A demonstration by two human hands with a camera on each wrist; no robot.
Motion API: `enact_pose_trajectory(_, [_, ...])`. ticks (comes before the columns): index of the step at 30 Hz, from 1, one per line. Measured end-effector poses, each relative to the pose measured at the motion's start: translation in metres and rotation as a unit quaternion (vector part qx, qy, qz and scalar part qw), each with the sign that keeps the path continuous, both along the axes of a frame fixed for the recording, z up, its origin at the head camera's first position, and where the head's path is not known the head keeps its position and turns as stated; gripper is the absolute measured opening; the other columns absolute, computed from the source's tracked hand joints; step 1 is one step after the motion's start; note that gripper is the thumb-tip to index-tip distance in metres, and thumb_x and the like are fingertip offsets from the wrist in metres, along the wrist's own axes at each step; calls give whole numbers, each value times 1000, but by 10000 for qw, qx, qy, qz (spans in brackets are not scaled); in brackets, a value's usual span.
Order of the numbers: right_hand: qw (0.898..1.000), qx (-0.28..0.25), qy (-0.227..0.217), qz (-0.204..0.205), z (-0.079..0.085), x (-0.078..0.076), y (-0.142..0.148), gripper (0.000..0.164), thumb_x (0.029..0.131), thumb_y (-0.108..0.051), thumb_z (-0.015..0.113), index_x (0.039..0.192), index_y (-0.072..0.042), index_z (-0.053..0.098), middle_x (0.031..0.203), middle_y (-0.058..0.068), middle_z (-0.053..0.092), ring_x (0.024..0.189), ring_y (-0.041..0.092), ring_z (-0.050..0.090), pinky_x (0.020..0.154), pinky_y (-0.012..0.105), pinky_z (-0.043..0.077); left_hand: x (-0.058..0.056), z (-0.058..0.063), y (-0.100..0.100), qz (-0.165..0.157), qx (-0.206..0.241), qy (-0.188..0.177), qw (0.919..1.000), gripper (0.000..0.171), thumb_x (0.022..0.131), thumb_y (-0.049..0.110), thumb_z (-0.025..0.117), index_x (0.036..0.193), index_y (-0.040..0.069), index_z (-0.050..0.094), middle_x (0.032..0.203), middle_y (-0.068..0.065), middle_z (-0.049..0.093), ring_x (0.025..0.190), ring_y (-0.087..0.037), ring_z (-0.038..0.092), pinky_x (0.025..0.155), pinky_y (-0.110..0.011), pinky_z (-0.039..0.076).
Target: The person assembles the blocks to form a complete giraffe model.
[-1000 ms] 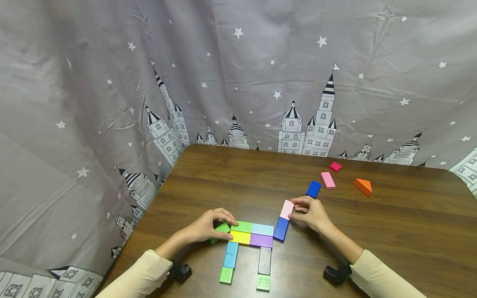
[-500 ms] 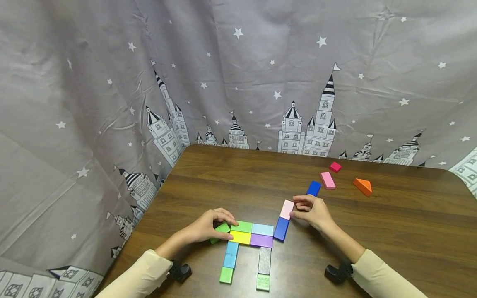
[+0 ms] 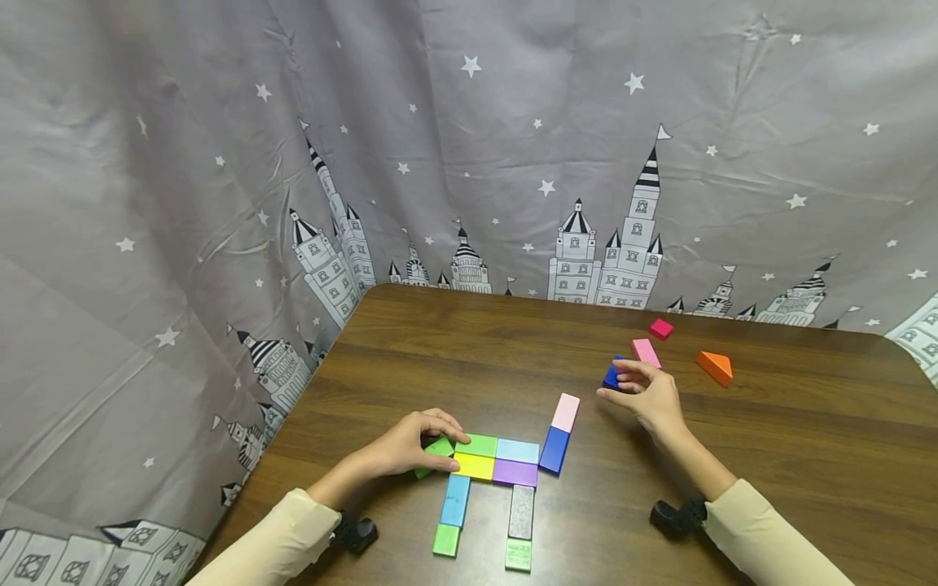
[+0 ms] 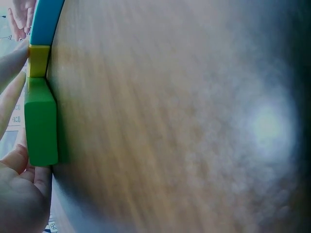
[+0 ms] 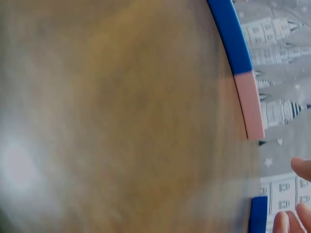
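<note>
My left hand point(image 3: 410, 441) arches over a tilted green block point(image 3: 441, 448). Its thumb tip touches the left end of a yellow block point(image 3: 472, 466), and its fingertips rest at the corner of a light green block point(image 3: 475, 444). Both lie in a flat figure with a pale blue block point(image 3: 517, 451) and a purple block point(image 3: 515, 473). To the right, a pale pink block point(image 3: 566, 412) continues a slanted blue block point(image 3: 554, 451). My right hand point(image 3: 648, 399), thumb and fingers apart, hovers at another blue block point(image 3: 611, 374) and partly hides it.
Below the figure lie a blue block point(image 3: 454, 500) and dark grey block point(image 3: 521, 513), each ending in a green block point(image 3: 446, 540). Farther back are a pink block point(image 3: 646, 352), a red block point(image 3: 661, 329) and an orange triangle point(image 3: 714, 368). A grey curtain point(image 3: 469, 163) hangs behind the table point(image 3: 440, 350).
My right hand has let go of the pale pink block and moved right and away from me to the loose blue block. The left hand stays in place.
</note>
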State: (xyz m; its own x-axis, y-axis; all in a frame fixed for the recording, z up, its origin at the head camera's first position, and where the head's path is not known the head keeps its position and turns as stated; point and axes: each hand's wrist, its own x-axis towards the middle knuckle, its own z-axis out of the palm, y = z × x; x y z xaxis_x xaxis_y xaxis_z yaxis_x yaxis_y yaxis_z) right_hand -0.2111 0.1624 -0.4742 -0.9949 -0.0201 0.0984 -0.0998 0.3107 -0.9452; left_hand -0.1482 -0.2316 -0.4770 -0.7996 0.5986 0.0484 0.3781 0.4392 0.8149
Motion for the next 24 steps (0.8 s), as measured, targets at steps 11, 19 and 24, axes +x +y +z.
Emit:
enact_pose_trajectory(11, [9983, 421, -148, -363, 1, -10, 10, 62, 80, -5, 84, 132, 12, 56, 125, 31, 55, 108, 42, 60, 80, 13, 51, 1, 1, 2, 102, -11, -113, 9999, 32, 82, 16, 84, 111, 7, 76, 117, -6, 65, 111, -23, 58, 96, -37, 49])
enact_pose_trajectory(19, [9952, 849, -265, -402, -2, -14, 13, 64, 79, -7, 85, 133, 10, 56, 122, 31, 59, 103, 39, 63, 82, 19, 53, -1, -1, 1, 108, -49, -154, 9998, 32, 82, 20, 84, 112, 10, 76, 117, -2, 65, 111, -19, 57, 96, -33, 48])
enact_pose_trajectory(24, [9921, 1123, -338, -444, -4, -15, 12, 66, 77, -9, 87, 133, 9, 57, 113, 30, 62, 97, 38, 67, 83, 31, 56, 0, -1, 1, 124, -101, -141, 9998, 32, 81, 20, 85, 111, 12, 76, 116, 2, 65, 111, -15, 57, 95, -30, 48])
